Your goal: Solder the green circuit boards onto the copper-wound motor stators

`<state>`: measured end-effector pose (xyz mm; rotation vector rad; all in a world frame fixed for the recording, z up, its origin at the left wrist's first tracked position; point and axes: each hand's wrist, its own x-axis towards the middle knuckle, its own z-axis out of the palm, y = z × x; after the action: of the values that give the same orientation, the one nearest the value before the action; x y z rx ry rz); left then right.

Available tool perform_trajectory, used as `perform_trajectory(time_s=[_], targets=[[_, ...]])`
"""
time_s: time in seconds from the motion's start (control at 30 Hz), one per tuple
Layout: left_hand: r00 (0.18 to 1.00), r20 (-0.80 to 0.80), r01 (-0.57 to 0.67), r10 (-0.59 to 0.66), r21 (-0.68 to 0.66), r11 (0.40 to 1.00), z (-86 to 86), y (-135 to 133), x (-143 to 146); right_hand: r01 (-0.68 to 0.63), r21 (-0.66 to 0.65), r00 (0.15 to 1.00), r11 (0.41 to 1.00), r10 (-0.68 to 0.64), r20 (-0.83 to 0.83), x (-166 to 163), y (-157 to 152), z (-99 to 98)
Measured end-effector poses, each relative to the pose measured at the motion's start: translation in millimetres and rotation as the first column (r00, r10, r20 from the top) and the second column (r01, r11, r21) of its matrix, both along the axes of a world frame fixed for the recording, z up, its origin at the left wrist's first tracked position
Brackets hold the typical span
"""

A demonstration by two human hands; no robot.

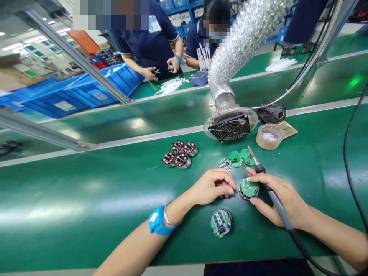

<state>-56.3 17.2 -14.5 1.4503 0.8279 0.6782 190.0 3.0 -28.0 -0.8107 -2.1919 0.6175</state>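
My right hand point(291, 201) holds a soldering iron point(277, 205) across its palm, the tip pointing up and away. The thumb and fingers of that hand also grip the edge of a round green circuit board point(249, 188) seated on a motor stator. Close by on the left, my left hand point(214, 186) is closed in a pinch beside the board. Thin wires show near its fingertips, but what they hold is too small to make out. Nearer me lies another stator with a chip-covered board point(221, 223). Loose green boards point(235, 158) lie beyond my hands.
Several wound stators point(181, 160) stand grouped on the green bench. A fume extractor point(230, 128) on a silver duct hangs behind the boards, beside a round solder-tip cleaner tub point(269, 137). Two people work across the bench near white strips point(171, 86). Blue bins point(66, 101) stand at left.
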Motion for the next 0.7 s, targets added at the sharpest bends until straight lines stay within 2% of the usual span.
perform_trajectory(time_s=[0.07, 0.17, 0.2, 0.27, 0.37, 0.47, 0.53, 0.7], targets=[[1.000, -0.030, 0.006, -0.007, -0.024, 1.000, -0.4, -1.4, 5.9, 0.014, 0.013, 1.000, 1.000, -0.014, -0.010, -0.7, -0.3, -0.2], [0.992, -0.121, 0.033, -0.024, 0.071, 0.997, 7.9, -7.0, 14.3, 0.021, 0.046, 1.000, 0.999, -0.020, -0.017, -3.1, -1.0, -2.5], [0.991, -0.133, 0.033, -0.025, 0.062, 0.998, 11.0, -9.2, 15.7, 0.016, 0.051, 1.000, 0.999, -0.015, -0.016, -3.8, -1.3, -3.4], [0.994, -0.098, 0.032, -0.038, -0.070, 0.997, 14.7, -13.1, 15.8, 0.011, 0.053, 1.000, 0.999, -0.010, -0.020, -4.5, -1.9, -4.6], [0.999, 0.005, 0.036, -0.036, -0.331, 0.943, 12.1, -16.0, 11.8, 0.009, 0.043, 1.000, 0.999, -0.008, -0.021, -3.9, -2.4, -5.8], [0.999, 0.029, 0.052, -0.043, -0.416, 0.908, 6.8, -15.3, 8.8, 0.009, 0.046, 1.000, 0.999, -0.008, -0.019, -3.2, -2.2, -6.5], [0.998, -0.008, 0.051, -0.058, -0.371, 0.927, 6.6, -14.0, 9.5, 0.017, 0.063, 1.000, 0.998, -0.016, -0.020, -3.3, -1.8, -5.9], [0.988, -0.133, 0.066, -0.080, -0.104, 0.992, 16.4, -12.1, 15.2, 0.038, 0.112, 0.999, 0.993, -0.033, -0.044, -3.9, -2.6, 1.3]])
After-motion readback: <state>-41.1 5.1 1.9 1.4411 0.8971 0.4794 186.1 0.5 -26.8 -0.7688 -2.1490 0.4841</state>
